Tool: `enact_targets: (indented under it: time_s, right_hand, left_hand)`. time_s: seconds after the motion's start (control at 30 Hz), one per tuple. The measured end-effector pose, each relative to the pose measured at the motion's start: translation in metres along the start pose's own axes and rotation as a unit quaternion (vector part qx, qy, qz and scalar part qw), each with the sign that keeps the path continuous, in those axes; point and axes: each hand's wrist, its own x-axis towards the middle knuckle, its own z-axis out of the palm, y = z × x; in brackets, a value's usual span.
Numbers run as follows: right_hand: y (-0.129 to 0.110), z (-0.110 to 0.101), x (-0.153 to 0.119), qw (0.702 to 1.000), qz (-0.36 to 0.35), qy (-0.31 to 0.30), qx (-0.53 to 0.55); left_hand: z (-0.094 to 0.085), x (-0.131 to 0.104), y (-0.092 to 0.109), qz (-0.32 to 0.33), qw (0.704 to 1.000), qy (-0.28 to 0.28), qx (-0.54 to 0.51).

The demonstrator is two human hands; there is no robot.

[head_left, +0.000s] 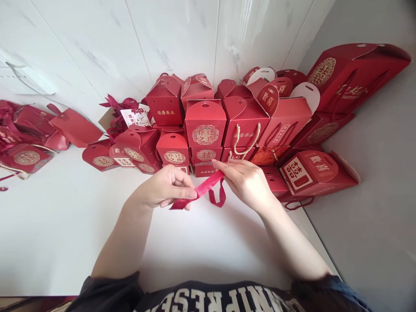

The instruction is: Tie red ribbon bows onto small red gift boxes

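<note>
A red satin ribbon (209,184) is stretched between my two hands above the white table. My left hand (167,188) pinches it between thumb and fingers, and a short end sticks out below the thumb. Closed on the other stretch of ribbon is my right hand (245,180), its fingers pointing left. A loop of the ribbon hangs down under the right hand. Just beyond the hands stand stacked red gift boxes with gold print, the nearest being a box with a round gold emblem (206,134) and a box with a cream rope handle (245,125).
More red boxes (320,171) are stacked at the right by the grey wall (373,182). Folded red boxes and dark red ribbons (26,130) lie at the left. A bunch of ribbon bows (118,112) sits behind the boxes. The white table (65,225) meets a tiled wall (175,39).
</note>
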Motion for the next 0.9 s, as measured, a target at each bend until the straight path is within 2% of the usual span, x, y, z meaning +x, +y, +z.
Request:
enact_targets:
  time_s: [0.07,0.2,0.3,0.37,0.4,0.47,0.53,0.6,0.7,0.77,0.87,0.9]
  right_hand:
    - [-0.001,-0.001,0.001,0.998,0.03,-0.063,0.005]
    - [-0.006,-0.002,0.004,0.981,0.085,-0.174,0.025]
    - [-0.007,0.004,0.006,0.965,0.117,-0.233,0.02]
    - [-0.007,0.011,0.007,0.955,0.128,-0.266,0.001]
    - [-0.006,0.016,0.007,0.951,0.129,-0.28,-0.007]
    - [-0.005,0.024,0.006,0.94,0.127,-0.316,0.0]
    - [-0.004,0.029,0.004,0.919,0.12,-0.373,0.054]
    - [-0.001,0.029,-0.002,0.885,0.107,-0.437,0.118]
    - [0.006,0.016,-0.017,0.827,0.102,-0.525,0.173]
    - [0.011,-0.002,-0.029,0.799,0.122,-0.56,0.181]
    - [0.017,-0.039,-0.045,0.8,0.174,-0.544,0.182]
    - [0.018,-0.052,-0.05,0.823,0.203,-0.499,0.18]
  left_hand:
    - [0.0,-0.006,0.0,0.05,0.996,-0.051,-0.062]
    - [0.008,-0.017,-0.003,0.182,0.972,-0.099,-0.115]
    - [0.012,-0.026,-0.001,0.308,0.921,-0.187,-0.146]
    - [0.008,-0.032,0.004,0.377,0.883,-0.247,-0.128]
    - [0.005,-0.034,0.007,0.396,0.877,-0.249,-0.112]
    - [-0.001,-0.039,0.01,0.421,0.869,-0.233,-0.115]
    - [-0.005,-0.041,0.011,0.445,0.845,-0.209,-0.209]
    - [-0.006,-0.04,0.011,0.43,0.836,-0.121,-0.319]
    - [-0.007,-0.036,0.015,0.323,0.848,0.044,-0.417]
    - [-0.011,-0.031,0.017,0.244,0.852,0.092,-0.454]
    - [-0.018,-0.017,0.017,0.154,0.847,0.157,-0.484]
    - [-0.02,-0.011,0.015,0.124,0.848,0.172,-0.485]
